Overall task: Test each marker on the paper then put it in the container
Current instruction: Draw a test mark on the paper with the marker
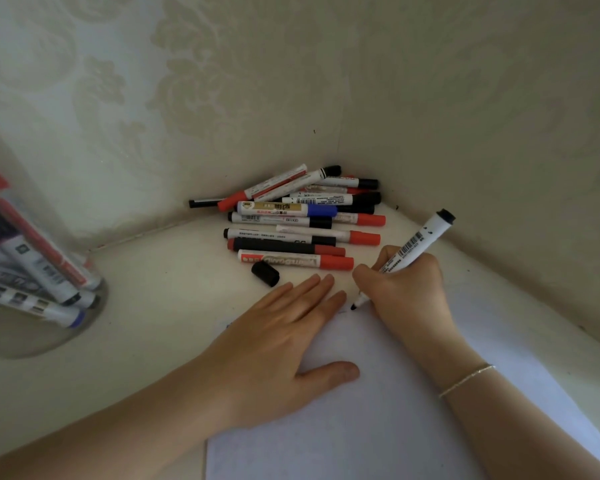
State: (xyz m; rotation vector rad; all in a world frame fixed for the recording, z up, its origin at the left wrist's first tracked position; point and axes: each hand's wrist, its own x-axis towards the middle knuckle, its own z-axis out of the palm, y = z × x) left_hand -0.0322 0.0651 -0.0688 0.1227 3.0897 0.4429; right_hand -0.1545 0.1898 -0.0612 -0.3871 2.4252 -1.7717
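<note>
My right hand (pixel 407 289) grips an uncapped white marker with a black tip (pixel 417 240), its tip touching the top edge of the white paper (pixel 378 410). My left hand (pixel 274 344) lies flat on the paper with fingers straight, pressing it down. The marker's black cap (pixel 265 273) lies loose on the table just beyond my left fingers. A pile of several red, black and blue markers (pixel 291 220) sits in the corner behind the hands. A clear container (pixel 21 254) at the far left holds several markers.
The white table surface (pixel 160 299) meets two patterned walls that form a corner behind the pile. The wall on the right runs close along the paper's right edge. A thin bracelet (pixel 466 379) is on my right wrist.
</note>
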